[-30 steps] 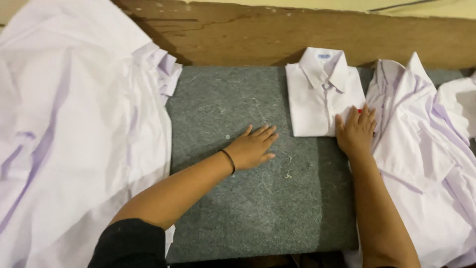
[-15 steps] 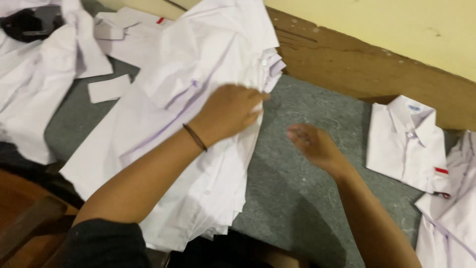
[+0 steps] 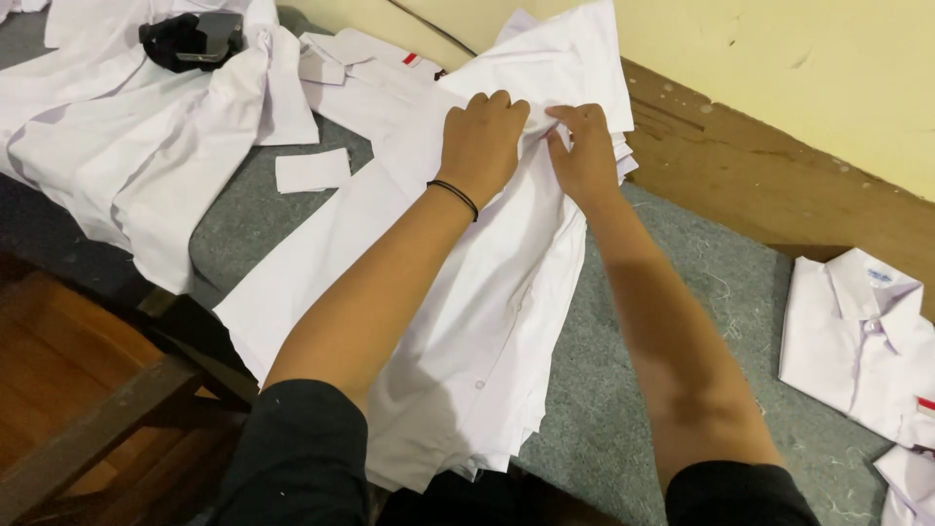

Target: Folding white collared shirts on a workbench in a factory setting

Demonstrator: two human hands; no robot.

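Observation:
A stack of unfolded white shirts (image 3: 487,292) lies across the grey felt table (image 3: 672,321), hanging over its near edge. My left hand (image 3: 480,141), with a black band on the wrist, rests on the top shirt near its far end and pinches the cloth. My right hand (image 3: 584,151) is right beside it, fingers closed on the same fold of cloth. A neatly folded white shirt (image 3: 857,341) with its collar up lies at the right.
More loose white shirts (image 3: 136,136) are heaped at the far left with a black device (image 3: 193,39) on top. A small white card (image 3: 312,170) lies on the felt. A wooden ledge (image 3: 769,185) and yellow wall run behind. A wooden frame (image 3: 88,438) stands lower left.
My view has swung left from the folded shirt to the shirt stack. Both hands left the felt and came together, gripping the top shirt's far end.

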